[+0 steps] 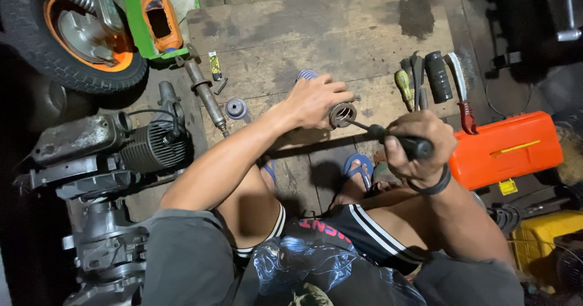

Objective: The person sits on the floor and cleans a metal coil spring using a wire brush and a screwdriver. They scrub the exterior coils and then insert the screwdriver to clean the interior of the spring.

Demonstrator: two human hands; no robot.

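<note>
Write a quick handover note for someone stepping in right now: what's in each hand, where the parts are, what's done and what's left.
Left hand: grips a round metal ring part over the wooden boards.
Right hand: holds a black-handled tool, its thin shaft tip pushed into the ring part.
Nearby: a blue spring behind the left hand, a grey round cap, loose tools and an orange case to the right, the engine to the left.
Done: cannot tell.
Left: working the tool inside the ring appears unfinished.
</note>
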